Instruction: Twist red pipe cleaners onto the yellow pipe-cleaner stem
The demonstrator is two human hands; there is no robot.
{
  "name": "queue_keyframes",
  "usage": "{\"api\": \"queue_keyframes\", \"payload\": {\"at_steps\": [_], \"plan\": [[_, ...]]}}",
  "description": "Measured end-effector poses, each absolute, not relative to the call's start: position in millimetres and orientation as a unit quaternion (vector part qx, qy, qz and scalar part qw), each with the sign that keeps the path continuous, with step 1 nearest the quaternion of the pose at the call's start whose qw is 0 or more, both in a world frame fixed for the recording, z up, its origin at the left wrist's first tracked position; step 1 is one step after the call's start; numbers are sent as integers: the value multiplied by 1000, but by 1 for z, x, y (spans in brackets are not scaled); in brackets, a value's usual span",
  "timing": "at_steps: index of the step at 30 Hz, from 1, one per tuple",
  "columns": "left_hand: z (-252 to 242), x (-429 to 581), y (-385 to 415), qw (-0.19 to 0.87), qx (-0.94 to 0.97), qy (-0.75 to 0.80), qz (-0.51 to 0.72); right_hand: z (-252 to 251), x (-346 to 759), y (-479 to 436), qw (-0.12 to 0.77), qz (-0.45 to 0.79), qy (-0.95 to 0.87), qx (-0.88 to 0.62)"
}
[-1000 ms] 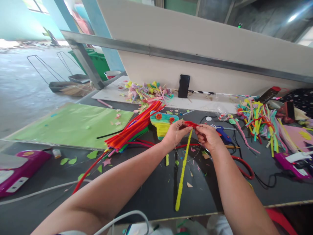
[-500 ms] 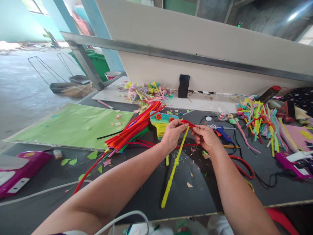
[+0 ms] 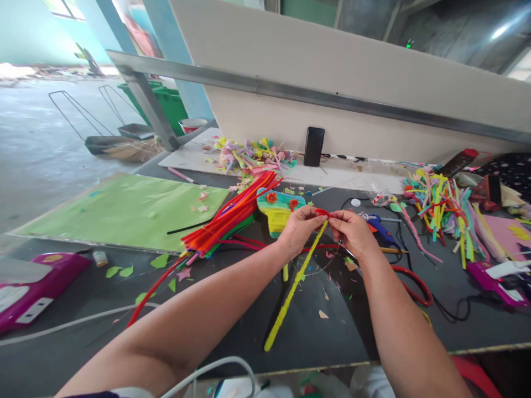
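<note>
My left hand (image 3: 302, 225) pinches the upper end of a yellow pipe cleaner (image 3: 295, 284), which slants down toward the table's front edge. A short stretch of red pipe cleaner (image 3: 322, 211) shows between my hands, partly hidden by the fingers. My right hand (image 3: 352, 231) is closed at the same spot, its fingertips touching the left ones around the red piece. Just behind my left hand lies a knitted-looking blue and yellow piece (image 3: 277, 215) with orange flowers. A thick bundle of red pipe cleaners (image 3: 232, 213) rests to its left.
A green sheet (image 3: 120, 213) covers the table's left side. Purple power strips (image 3: 50, 282) sit at left and right. Right of my hands are a blue glue gun (image 3: 382, 232) and a heap of coloured pipe cleaners (image 3: 443, 204). A phone (image 3: 314, 146) leans against the back board.
My hands have drawn together, and less of the red pipe cleaner shows between them. The yellow pipe cleaner's lower end has swung slightly left.
</note>
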State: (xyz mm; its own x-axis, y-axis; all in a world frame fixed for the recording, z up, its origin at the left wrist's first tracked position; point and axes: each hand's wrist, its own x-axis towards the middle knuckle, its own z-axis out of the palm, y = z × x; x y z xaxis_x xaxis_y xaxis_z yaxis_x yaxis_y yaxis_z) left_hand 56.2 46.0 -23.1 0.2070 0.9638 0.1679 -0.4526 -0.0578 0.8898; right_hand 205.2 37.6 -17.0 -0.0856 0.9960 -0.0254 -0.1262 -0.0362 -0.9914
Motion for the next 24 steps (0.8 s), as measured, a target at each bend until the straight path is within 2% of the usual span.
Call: {"api": "queue_keyframes", "payload": {"at_steps": [12, 24], "plan": [[-27, 54, 48, 670, 461, 265, 517, -11, 210, 34, 455, 600, -494, -434], [-26, 53, 48, 676, 460, 275, 506, -11, 210, 35, 464, 595, -492, -434]]}}
